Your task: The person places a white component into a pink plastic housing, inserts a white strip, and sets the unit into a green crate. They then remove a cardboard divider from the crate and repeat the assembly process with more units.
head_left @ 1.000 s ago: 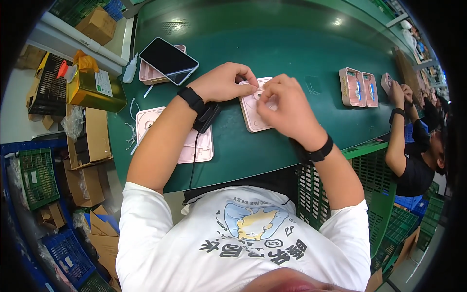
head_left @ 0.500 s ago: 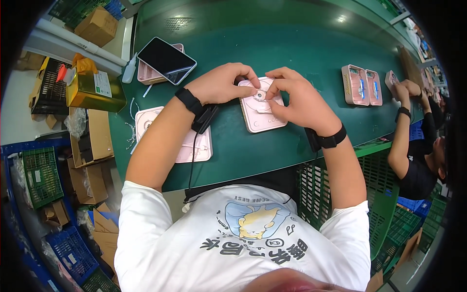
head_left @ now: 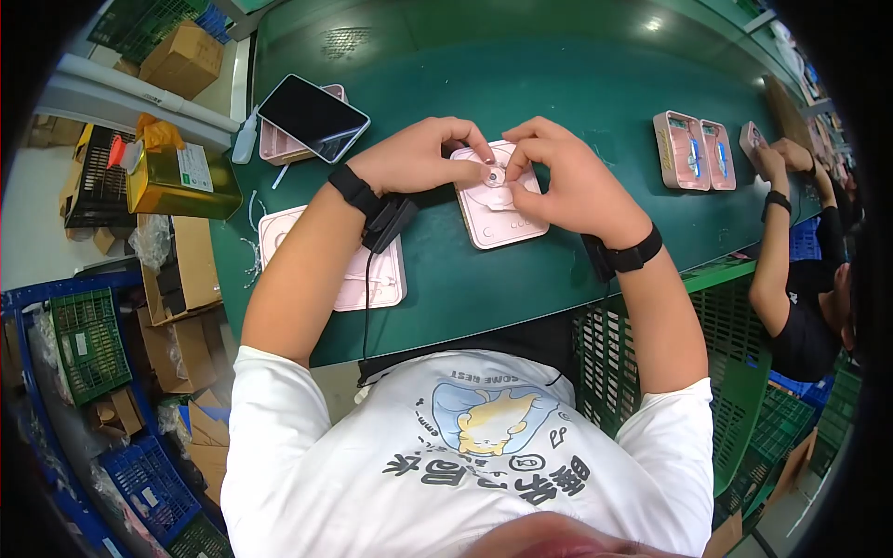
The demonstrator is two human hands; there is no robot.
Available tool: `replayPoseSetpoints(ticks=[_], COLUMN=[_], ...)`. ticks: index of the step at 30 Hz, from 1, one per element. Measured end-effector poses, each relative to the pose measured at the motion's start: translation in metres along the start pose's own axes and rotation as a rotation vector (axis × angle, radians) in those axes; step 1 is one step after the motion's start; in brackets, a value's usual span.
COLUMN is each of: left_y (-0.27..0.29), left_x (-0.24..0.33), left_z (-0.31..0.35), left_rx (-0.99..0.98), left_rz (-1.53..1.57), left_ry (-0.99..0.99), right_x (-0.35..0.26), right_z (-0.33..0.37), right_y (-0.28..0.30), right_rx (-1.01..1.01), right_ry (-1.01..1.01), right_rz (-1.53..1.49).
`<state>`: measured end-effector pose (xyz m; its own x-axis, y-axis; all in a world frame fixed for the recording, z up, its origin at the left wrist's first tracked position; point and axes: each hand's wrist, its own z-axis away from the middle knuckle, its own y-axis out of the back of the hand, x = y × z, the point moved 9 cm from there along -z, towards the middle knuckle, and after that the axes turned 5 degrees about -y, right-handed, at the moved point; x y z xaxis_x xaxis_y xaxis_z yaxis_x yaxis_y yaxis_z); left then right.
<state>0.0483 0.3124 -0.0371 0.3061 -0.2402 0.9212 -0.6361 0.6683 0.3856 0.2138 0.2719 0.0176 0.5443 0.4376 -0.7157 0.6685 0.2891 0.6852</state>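
Note:
On the green table in front of me lies a pink, rounded-square plastic casing (head_left: 498, 229) with a round recess and a small hub (head_left: 495, 176). My left hand (head_left: 419, 156) is over its upper left side, thumb and forefinger closed together beside the hub. From the other side my right hand (head_left: 572, 177) reaches in, its thumb and fingers bent into a pinch by the hub. Whatever small part sits between the fingertips is hidden. Another pink casing (head_left: 379, 286) lies partly under my left forearm, with a thin white wire on it.
A dark-screened phone (head_left: 314, 117) rests on a pink casing (head_left: 273, 141) at far left, near a small bottle (head_left: 246, 139) and a yellow metal can (head_left: 191, 181). An opened pink case (head_left: 684, 158) stands at right. Beyond it, a co-worker's hands (head_left: 781, 158) hold a pink part.
The pink casing and both hands have shifted slightly left and up in view, as has the whole table. My right fingers have drawn a little closer around the hub.

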Motion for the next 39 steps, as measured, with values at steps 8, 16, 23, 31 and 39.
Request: replayPoseSetpoints(ticks=[8, 16, 23, 31, 39], left_y=[0.009, 0.018, 0.020, 0.020, 0.025], left_x=[0.003, 0.018, 0.021, 0.024, 0.026], left_z=[0.003, 0.007, 0.006, 0.013, 0.022], left_rx=[0.130, 0.188, 0.202, 0.236, 0.262], left_rz=[-0.036, -0.197, -0.317, -0.364, -0.379], left_ry=[-0.021, -0.114, -0.224, -0.270, -0.244], right_x=[0.001, 0.001, -0.007, -0.006, -0.017], right_z=[-0.003, -0.004, -0.008, -0.009, -0.006], right_y=[0.005, -0.002, -0.001, -0.013, -0.021], right_rx=[0.020, 0.019, 0.046, 0.020, 0.032], right_ry=[-0.002, 0.002, 0.035, -0.026, -0.020], right_rz=[-0.036, 0.112, 0.205, 0.159, 0.232])
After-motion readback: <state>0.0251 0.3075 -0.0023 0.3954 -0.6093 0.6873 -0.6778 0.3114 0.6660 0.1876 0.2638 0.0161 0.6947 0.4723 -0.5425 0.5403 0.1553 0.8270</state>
